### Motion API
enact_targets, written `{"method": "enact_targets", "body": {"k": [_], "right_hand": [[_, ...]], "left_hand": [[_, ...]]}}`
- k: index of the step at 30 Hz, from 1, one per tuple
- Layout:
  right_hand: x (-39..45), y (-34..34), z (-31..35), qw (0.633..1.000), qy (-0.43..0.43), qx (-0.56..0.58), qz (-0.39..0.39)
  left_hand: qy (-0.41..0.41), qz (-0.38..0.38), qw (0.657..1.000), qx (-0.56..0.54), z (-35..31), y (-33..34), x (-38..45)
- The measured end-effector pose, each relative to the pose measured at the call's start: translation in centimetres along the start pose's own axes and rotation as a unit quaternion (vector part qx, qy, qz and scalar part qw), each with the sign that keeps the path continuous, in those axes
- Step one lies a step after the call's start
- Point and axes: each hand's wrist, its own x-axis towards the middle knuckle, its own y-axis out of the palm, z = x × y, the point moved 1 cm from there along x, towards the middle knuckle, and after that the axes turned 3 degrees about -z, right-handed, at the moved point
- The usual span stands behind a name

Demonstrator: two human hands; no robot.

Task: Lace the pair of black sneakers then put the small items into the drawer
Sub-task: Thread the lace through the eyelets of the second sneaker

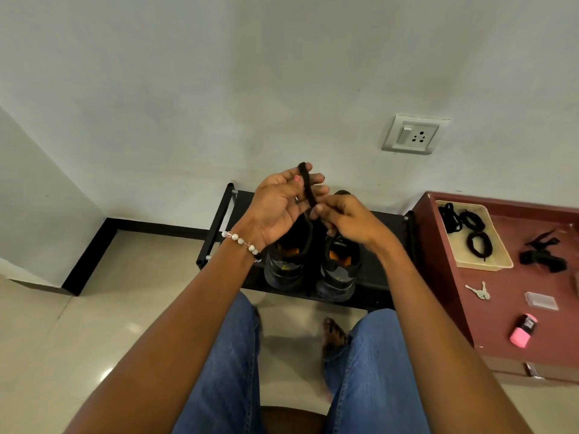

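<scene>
Two black sneakers with orange insoles, the left one [286, 267] and the right one [340, 274], stand side by side on a low black rack [376, 277], heels toward me. Above them I hold a black shoelace [307, 184]. My left hand [282, 205] is raised palm up with the lace lying across its fingers. My right hand [344, 217] pinches the lace's lower end. On the maroon cabinet top at right lie keys [477, 292], a clear small box [541, 300], a pink roll [524, 333] and black straps [543, 256].
A beige tray [498, 252] on the maroon cabinet [445, 277] holds coiled black laces [479, 244]. A wall socket [412, 134] sits above. My jeans-clad knees and a sandalled foot [335, 336] are just before the rack on the tiled floor.
</scene>
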Motion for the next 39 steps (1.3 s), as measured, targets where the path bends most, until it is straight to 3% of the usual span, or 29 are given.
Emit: {"method": "enact_targets", "body": {"k": [3,5,8,10,14,19,21,23,25,27,33,39], "right_hand": [[-1.2,0.4,0.8,0.994,-0.034,-0.081,0.070],[-1.1,-0.5,1.7,0.993,-0.045,-0.105,0.040],[-0.4,-2.6,3.1,0.992,-0.067,-0.091,-0.056],[0.4,-3.6,3.3,0.991,-0.069,-0.052,-0.107],[1.6,-2.9,1.1,0.988,-0.012,-0.016,-0.152],[-0.8,0.2,-0.3,0.998,-0.001,-0.052,-0.025],[-1.7,0.9,0.4,0.993,-0.026,-0.110,0.034],[-1.7,0.6,1.2,0.987,-0.040,-0.152,0.044],[-1.3,-0.5,2.2,0.987,-0.052,-0.152,0.004],[-0.8,-2.1,3.2,0.986,-0.072,-0.143,-0.052],[1.1,-3.7,2.2,0.986,-0.029,-0.030,-0.162],[-0.7,-0.2,-0.3,0.995,0.002,-0.072,-0.069]], "left_hand": [[0.010,-0.055,0.983,0.173,0.4,-0.5,0.8],[0.010,-0.039,0.950,0.309,0.9,-1.0,0.9],[-0.022,0.033,0.936,0.350,1.6,-1.3,0.2],[-0.042,0.076,0.946,0.313,1.7,-0.9,-0.5],[-0.029,0.104,0.986,0.130,1.5,-0.2,-0.7],[0.011,0.027,0.998,-0.055,0.3,-0.4,0.1],[0.024,-0.035,0.999,0.019,0.2,-0.6,0.7],[0.023,-0.050,0.979,0.194,0.5,-0.9,1.0],[0.007,-0.015,0.948,0.318,1.1,-1.4,1.0],[-0.013,0.033,0.941,0.336,1.7,-1.7,0.4],[-0.025,0.114,0.978,0.175,1.8,-0.9,-0.6],[0.005,0.055,0.997,-0.049,0.8,-0.7,0.0]]}}
